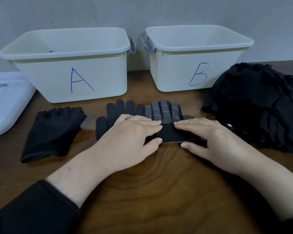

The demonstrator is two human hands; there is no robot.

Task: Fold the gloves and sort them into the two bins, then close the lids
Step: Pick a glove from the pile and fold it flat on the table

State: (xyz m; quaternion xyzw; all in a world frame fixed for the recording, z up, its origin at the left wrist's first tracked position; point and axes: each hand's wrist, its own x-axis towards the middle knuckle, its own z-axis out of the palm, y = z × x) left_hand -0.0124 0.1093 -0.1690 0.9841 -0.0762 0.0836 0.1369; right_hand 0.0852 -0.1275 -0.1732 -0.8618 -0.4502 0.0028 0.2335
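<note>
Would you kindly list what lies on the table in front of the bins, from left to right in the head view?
Stack of white lids, fingerless glove, plain black glove, dotted glove, pile of black gloves.

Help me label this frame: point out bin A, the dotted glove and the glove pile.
bin A (pixel 105 73): head view, front wall beside the letter.
dotted glove (pixel 164 115): head view, its dotted palm.
glove pile (pixel 254 105): head view, centre of the heap.

Soft, cool, rather dim light falls from above, leaving only faint shadows on the worktop (pixel 142 196), whose near middle shows a dull sheen. The wide lens bows bin A (pixel 101 81) and bin B (pixel 171 76) outward. On the right, the pile of black gloves (pixel 260 108) sinks into near-featureless dark.
</note>
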